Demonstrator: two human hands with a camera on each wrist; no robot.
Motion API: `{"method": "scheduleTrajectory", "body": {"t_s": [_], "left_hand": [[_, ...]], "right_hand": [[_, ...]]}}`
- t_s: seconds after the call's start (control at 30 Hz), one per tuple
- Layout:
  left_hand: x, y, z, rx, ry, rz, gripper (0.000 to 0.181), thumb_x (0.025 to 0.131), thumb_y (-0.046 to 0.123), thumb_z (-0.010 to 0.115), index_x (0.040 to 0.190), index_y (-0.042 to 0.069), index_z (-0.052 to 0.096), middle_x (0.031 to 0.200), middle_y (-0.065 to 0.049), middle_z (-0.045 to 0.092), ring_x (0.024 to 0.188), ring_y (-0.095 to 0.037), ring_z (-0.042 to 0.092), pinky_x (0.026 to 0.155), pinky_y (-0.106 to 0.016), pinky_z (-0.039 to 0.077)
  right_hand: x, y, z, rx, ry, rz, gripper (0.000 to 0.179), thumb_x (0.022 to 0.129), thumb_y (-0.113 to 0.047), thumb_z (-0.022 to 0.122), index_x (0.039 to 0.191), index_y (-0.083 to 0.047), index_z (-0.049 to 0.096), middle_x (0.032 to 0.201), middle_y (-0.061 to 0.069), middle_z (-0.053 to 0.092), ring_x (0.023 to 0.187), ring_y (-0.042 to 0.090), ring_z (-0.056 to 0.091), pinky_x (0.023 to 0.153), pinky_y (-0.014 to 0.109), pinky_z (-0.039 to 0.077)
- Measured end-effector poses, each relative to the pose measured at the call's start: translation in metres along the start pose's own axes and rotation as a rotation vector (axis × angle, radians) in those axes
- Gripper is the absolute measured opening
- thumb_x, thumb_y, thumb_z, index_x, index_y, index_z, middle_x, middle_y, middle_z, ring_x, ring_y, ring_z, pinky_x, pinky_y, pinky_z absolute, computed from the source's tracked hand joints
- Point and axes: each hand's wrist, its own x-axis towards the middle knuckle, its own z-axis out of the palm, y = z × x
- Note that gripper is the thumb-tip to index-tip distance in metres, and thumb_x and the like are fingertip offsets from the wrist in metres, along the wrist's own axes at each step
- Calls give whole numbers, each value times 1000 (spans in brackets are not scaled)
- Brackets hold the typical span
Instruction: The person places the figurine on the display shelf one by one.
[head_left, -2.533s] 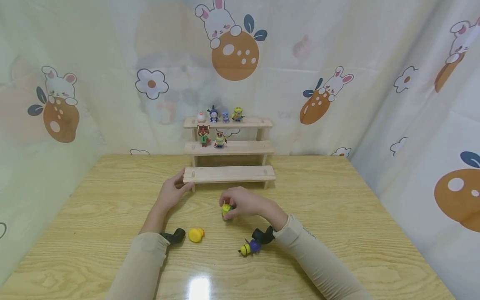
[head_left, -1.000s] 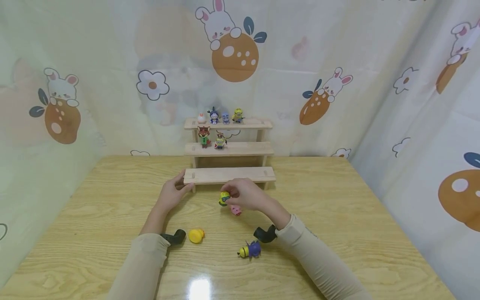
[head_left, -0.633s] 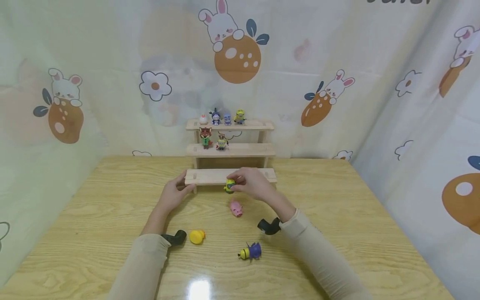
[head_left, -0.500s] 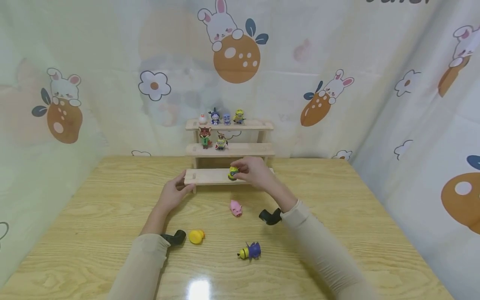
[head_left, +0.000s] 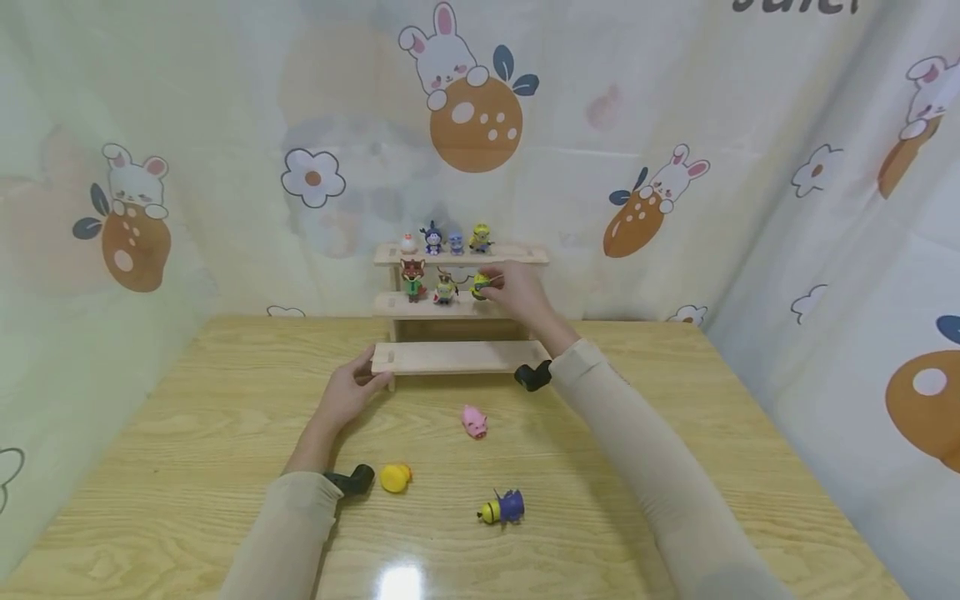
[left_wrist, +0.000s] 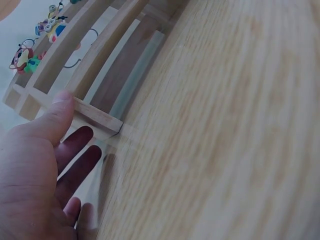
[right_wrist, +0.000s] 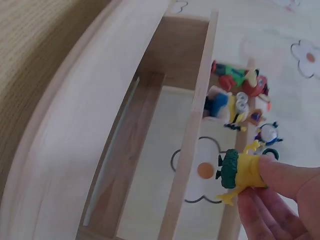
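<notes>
My right hand pinches a small yellow minion figure with a green grass-like skirt between thumb and fingers. It is close over the middle shelf of a three-tier wooden display stand, right of a crowned minion figure and a fox figure. In the right wrist view the figure's feet point toward the shelf's edge. My left hand is at the left end of the lowest shelf; in the left wrist view its thumb touches the wood and its other fingers extend loosely below.
Along the top shelf stand several small figures, including a goggled minion and a white bird. On the table lie a pink pig, a yellow duck and a purple-dressed minion. Black wrist cameras ride on both wrists.
The right hand has picked up the yellow minion figure from the table and carried it up past the lowest shelf to the middle one, uncovering the pink pig. The left hand stays at the stand.
</notes>
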Motion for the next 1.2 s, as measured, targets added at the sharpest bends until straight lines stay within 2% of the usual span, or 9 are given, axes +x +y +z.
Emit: {"method": "scheduleTrajectory", "body": {"t_s": [0.2, 0.47, 0.73, 1.2], "left_hand": [[0, 0, 0, 2, 6, -4, 80, 88, 45, 63, 150, 10, 27, 127, -19, 59, 121, -34, 54, 103, -48, 43], [1, -2, -1, 15, 14, 3, 76, 89, 41, 64, 150, 10, 28, 128, -19, 59, 121, -33, 54, 103, -48, 42], [2, -3, 0, -3, 8, -14, 76, 89, 41, 64, 150, 13, 29, 129, -17, 59, 122, -31, 53, 104, -48, 41], [1, -1, 0, -10, 10, -16, 76, 89, 41, 64, 150, 12, 28, 129, -17, 59, 122, -32, 53, 104, -48, 41]], "right_hand": [[13, 3, 4, -6, -14, 30, 40, 89, -15, 67, 127, -7, 60, 128, 9, 63, 107, 23, 65, 90, 33, 53], [20, 3, 8, -39, -42, 51, 39, 89, -17, 68, 127, -9, 61, 125, 9, 64, 108, 22, 64, 96, 35, 49], [23, 6, 13, -26, -54, 68, 40, 90, -18, 67, 128, -9, 59, 125, 9, 64, 110, 23, 63, 96, 35, 49], [19, 2, 11, -4, -67, 67, 42, 90, -14, 65, 131, -8, 56, 130, 10, 60, 113, 24, 61, 97, 33, 49]]}}
